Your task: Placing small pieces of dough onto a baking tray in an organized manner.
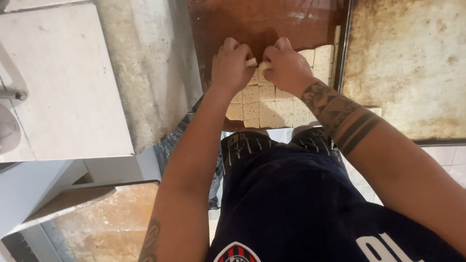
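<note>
- I am pinching a small dough piece (251,62) in my left grip (231,66).
- My right grip (286,67) is closing on another dough bit (264,65) just beside it.
- Both are hovering over the cut dough squares (267,102) on the brown desk (256,8), beside a worn baking tray (422,47).

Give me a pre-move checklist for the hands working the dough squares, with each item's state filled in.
1. Left hand on the piece of dough: ok, fingers pinch it.
2. Right hand on the same piece: ok, it meets the left hand there.
3. Cut dough squares lying together on the brown board: ok, packed in rows.
4. Free space on the board beyond the hands: ok, bare and floury.
5. Baking tray beside the board: ok, nothing lies on it, surface stained.
6. Shape of the pinched piece: cannot tell, fingers hide it.
</note>
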